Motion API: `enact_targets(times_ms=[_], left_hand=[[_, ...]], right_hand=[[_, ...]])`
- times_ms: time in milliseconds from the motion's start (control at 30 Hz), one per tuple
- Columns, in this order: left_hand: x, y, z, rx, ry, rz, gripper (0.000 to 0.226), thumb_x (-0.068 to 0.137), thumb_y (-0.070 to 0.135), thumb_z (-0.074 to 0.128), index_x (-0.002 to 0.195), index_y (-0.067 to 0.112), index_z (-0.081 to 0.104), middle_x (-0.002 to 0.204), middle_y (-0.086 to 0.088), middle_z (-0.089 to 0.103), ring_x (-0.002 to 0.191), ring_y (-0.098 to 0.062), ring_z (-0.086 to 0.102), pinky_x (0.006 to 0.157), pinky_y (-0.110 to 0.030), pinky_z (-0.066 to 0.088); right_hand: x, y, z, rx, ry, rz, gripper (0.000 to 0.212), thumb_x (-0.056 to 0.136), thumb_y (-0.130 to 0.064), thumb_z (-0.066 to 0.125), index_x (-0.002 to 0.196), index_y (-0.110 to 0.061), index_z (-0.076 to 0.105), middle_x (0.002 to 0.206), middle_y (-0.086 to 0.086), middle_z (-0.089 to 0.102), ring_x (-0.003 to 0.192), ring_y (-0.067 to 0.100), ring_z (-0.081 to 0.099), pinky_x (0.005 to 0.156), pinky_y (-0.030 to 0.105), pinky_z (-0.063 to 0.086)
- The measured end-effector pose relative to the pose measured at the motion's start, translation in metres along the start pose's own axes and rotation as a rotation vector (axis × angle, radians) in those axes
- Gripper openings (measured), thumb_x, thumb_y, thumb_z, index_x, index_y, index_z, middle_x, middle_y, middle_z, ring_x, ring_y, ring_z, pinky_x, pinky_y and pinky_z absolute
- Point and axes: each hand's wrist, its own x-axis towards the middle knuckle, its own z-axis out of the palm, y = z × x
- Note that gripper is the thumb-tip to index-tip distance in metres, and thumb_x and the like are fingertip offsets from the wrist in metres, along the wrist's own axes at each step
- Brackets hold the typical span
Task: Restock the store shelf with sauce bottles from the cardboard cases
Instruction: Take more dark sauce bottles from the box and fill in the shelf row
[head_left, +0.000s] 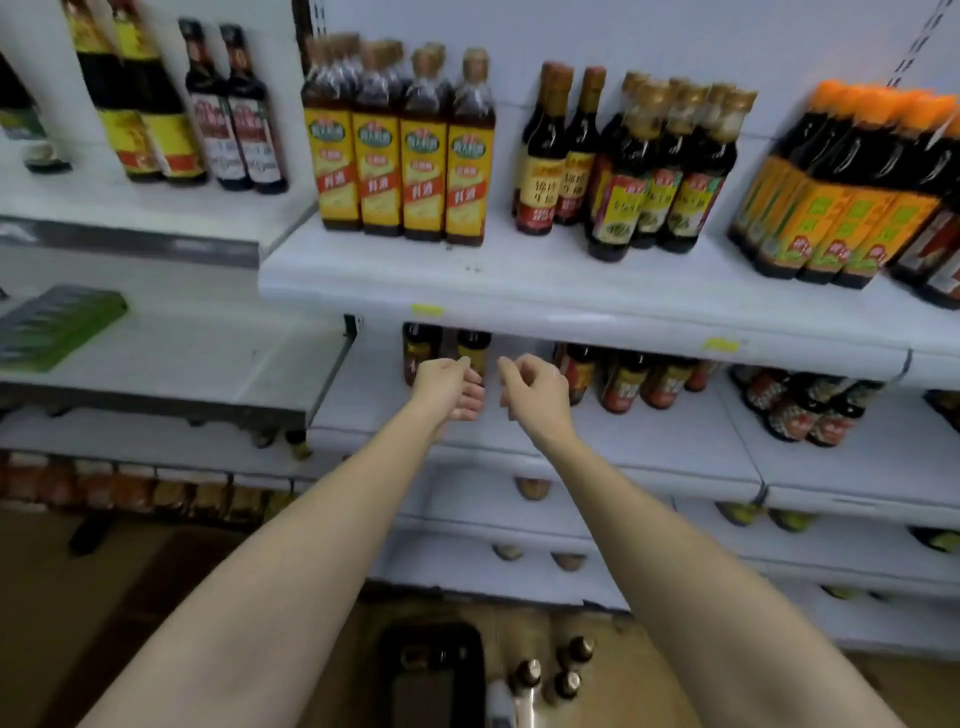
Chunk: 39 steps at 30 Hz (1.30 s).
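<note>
Head view
Arms: both of mine stretch forward and slightly up from the bottom corners, bare, converging toward the second shelf under the top shelf.
Left hand: raised at the front of the second shelf, palm turned inward toward the other hand, fingers loosely curled; it holds nothing that I can see.
Right hand: just beside the left, nearly touching, back of the hand up, fingers bent loosely downward; nothing held that I can make out.
Bottles behind hands: two dark ones stand upright at the back of the second shelf, just beyond my fingertips, tops hidden by the shelf above.
More bottles on that shelf: a group with red labels to the right of my right hand, apart from it.
Top shelf stock: four yellow-label bottles in a row above my hands, further dark bottles to their right.
Case: on the floor between my forearms, blurred; several bottle caps point up from it.
Green box: lying flat on the left-hand shelf, well apart from my hands.
</note>
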Motion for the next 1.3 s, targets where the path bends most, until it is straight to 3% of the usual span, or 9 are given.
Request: enact_targets(times_ms=[133, 333, 633, 733, 800, 900, 1000, 1167, 1300], left_hand=[[-0.011, -0.082, -0.037, 0.043, 0.022, -0.143, 0.034, 0.107, 0.019, 0.04, 0.077, 0.009, 0.051, 0.063, -0.013, 0.053, 0.037, -0.017, 0.05, 0.039, -0.019, 0.04], [-0.033, -0.203, -0.088, 0.127, 0.093, -0.369, 0.029, 0.106, 0.022, 0.046, 0.088, 0.004, 0.059, 0.081, -0.018, 0.065, 0.061, -0.025, 0.06, 0.05, -0.029, 0.049], [-0.065, -0.355, -0.13, 0.049, 0.282, -0.579, 0.022, 0.107, 0.025, 0.049, 0.1, 0.006, 0.059, 0.092, -0.018, 0.067, 0.066, -0.023, 0.064, 0.058, -0.031, 0.054], [-0.064, -0.396, -0.125, -0.01, 0.325, -0.632, 0.018, 0.106, 0.025, 0.051, 0.109, 0.009, 0.058, 0.101, -0.016, 0.066, 0.077, -0.024, 0.065, 0.065, -0.032, 0.056], [-0.059, -0.422, -0.12, -0.048, 0.328, -0.678, 0.018, 0.106, 0.025, 0.051, 0.115, 0.011, 0.056, 0.105, -0.012, 0.065, 0.09, -0.024, 0.066, 0.074, -0.031, 0.056], [-0.047, -0.466, -0.111, -0.141, 0.355, -0.749, 0.017, 0.105, 0.027, 0.051, 0.118, 0.015, 0.054, 0.115, -0.01, 0.064, 0.103, -0.024, 0.065, 0.084, -0.033, 0.056], [-0.032, -0.513, -0.098, -0.21, 0.401, -0.817, 0.02, 0.105, 0.029, 0.051, 0.12, 0.017, 0.055, 0.119, -0.008, 0.064, 0.107, -0.022, 0.064, 0.095, -0.037, 0.054], [0.0, -0.593, -0.072, -0.334, 0.443, -0.892, 0.034, 0.106, 0.027, 0.049, 0.135, 0.011, 0.052, 0.132, -0.013, 0.061, 0.118, -0.026, 0.06, 0.099, -0.038, 0.049], [0.037, -0.656, -0.061, -0.436, 0.513, -0.971, 0.041, 0.107, 0.022, 0.045, 0.145, 0.007, 0.046, 0.141, -0.015, 0.055, 0.13, -0.032, 0.054, 0.097, -0.038, 0.047]], right_hand=[[-0.052, 0.047, 0.041, 0.022, -0.106, 0.151, 0.03, 0.1, -0.029, 0.058, 0.078, -0.009, 0.06, 0.059, 0.004, 0.064, 0.049, 0.013, 0.057, 0.053, 0.032, 0.048], [-0.125, 0.124, 0.095, -0.072, -0.284, 0.318, 0.028, 0.101, -0.03, 0.057, 0.085, -0.008, 0.062, 0.066, 0.005, 0.068, 0.053, 0.011, 0.06, 0.057, 0.031, 0.051], [-0.198, 0.239, 0.161, -0.208, -0.488, 0.488, 0.022, 0.098, -0.039, 0.056, 0.086, -0.022, 0.061, 0.077, 0.002, 0.069, 0.074, 0.022, 0.067, 0.072, 0.044, 0.058], [-0.211, 0.272, 0.176, -0.247, -0.565, 0.512, 0.016, 0.102, -0.025, 0.056, 0.099, -0.011, 0.063, 0.085, -0.001, 0.065, 0.08, 0.018, 0.061, 0.067, 0.031, 0.047], [-0.215, 0.299, 0.186, -0.283, -0.593, 0.527, 0.013, 0.1, -0.019, 0.057, 0.105, -0.009, 0.063, 0.094, 0.001, 0.065, 0.089, 0.019, 0.06, 0.074, 0.029, 0.044], [-0.22, 0.343, 0.203, -0.339, -0.644, 0.567, 0.016, 0.096, -0.02, 0.06, 0.109, -0.012, 0.063, 0.107, 0.005, 0.068, 0.1, 0.025, 0.064, 0.089, 0.04, 0.053], [-0.223, 0.39, 0.218, -0.406, -0.706, 0.558, 0.024, 0.093, -0.021, 0.061, 0.115, -0.012, 0.063, 0.113, 0.009, 0.068, 0.105, 0.029, 0.064, 0.091, 0.049, 0.054], [-0.211, 0.478, 0.248, -0.465, -0.796, 0.566, 0.026, 0.097, -0.018, 0.058, 0.122, -0.01, 0.06, 0.12, 0.011, 0.062, 0.108, 0.027, 0.061, 0.084, 0.028, 0.043], [-0.197, 0.553, 0.282, -0.536, -0.915, 0.479, 0.02, 0.098, -0.015, 0.055, 0.115, -0.007, 0.06, 0.114, 0.014, 0.06, 0.094, 0.024, 0.057, 0.079, 0.025, 0.036]])
